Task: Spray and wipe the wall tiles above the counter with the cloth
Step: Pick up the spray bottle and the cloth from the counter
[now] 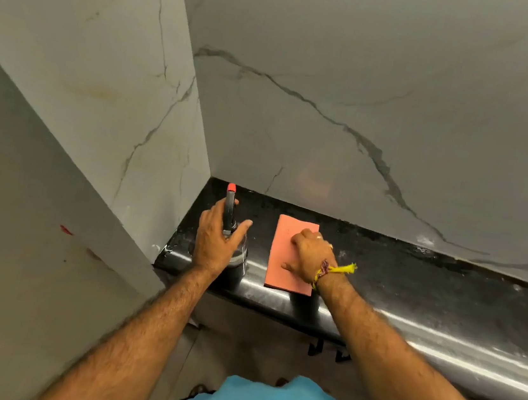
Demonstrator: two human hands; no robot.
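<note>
A spray bottle with a black head and red nozzle stands on the black counter near the corner. My left hand is wrapped around its neck, thumb out to the right. A folded orange cloth lies flat on the counter just right of the bottle. My right hand rests on the cloth with its fingers curled down onto it. The grey marble-veined wall tiles rise behind the counter and on the left side wall.
The counter has a shiny rounded front edge running to the right. A plain grey wall with red marks juts out at the left. Dark hooks hang under the counter. White specks lie along the counter's back edge.
</note>
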